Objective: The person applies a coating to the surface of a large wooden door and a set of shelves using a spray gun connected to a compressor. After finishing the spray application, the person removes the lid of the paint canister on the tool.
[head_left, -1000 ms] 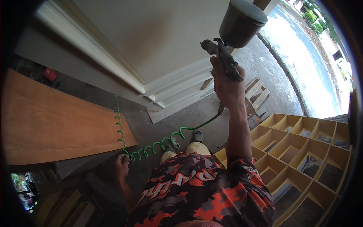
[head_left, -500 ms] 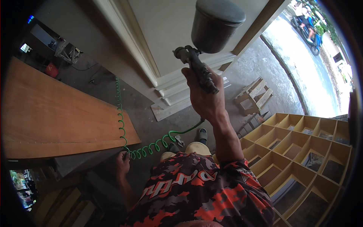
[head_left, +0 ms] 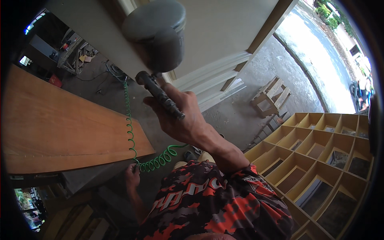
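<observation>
My right hand [head_left: 186, 120] grips a metal spray gun [head_left: 162, 96] with a grey cup [head_left: 156, 48] on top, held up before a cream panel with mouldings [head_left: 224, 28]. A green coiled hose [head_left: 158, 162] loops from below that hand toward my left hand [head_left: 133, 174], which is closed on the hose beside the lower edge of an orange-brown wooden board [head_left: 60, 120]. The gun's underside and part of my grip are hidden.
A yellowish gridded shelf frame [head_left: 304, 148] lies at right. A small wooden stand [head_left: 270, 96] rests on the concrete floor [head_left: 224, 122]. A bench with scraps [head_left: 78, 56] is at upper left. A motorbike with riders [head_left: 362, 96] is on the bright road at right.
My right hand and spray gun have swung left and lower, passing across the cream panel. A motorbike appeared on the road and has moved toward the right rim. My left hand stays on the hose.
</observation>
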### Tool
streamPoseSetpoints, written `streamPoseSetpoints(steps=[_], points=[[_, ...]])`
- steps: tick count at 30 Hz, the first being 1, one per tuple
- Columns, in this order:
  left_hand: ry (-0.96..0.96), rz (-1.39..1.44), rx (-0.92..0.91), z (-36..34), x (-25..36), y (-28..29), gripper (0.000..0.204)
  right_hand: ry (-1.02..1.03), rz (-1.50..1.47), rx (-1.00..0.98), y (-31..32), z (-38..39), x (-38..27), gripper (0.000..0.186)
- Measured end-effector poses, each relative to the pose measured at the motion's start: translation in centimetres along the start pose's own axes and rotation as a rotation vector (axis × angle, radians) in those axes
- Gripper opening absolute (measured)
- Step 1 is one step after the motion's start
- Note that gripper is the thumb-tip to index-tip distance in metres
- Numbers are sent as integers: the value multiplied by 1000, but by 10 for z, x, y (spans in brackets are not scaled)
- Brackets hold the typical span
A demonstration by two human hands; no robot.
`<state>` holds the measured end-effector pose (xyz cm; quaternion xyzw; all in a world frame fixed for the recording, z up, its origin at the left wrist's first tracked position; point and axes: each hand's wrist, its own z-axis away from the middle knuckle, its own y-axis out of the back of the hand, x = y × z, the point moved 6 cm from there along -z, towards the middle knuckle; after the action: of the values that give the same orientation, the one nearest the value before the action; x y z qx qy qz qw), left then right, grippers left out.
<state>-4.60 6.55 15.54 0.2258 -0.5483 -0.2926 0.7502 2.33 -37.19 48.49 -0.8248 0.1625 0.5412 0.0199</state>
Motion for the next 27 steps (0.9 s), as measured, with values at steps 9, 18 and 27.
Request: streamPoseSetpoints(steps=[9, 18, 27], points=[[-17, 26, -24, -10, -2, -1, 22, 187, -128, -122, -20, -7, -21, 24], [58, -14, -7, -10, 23, -17, 25, -15, -24, -43, 46, -17, 1, 28], [77, 3, -5, -14, 54, -43, 23, -68, 103, 145, 143, -30, 27, 24]])
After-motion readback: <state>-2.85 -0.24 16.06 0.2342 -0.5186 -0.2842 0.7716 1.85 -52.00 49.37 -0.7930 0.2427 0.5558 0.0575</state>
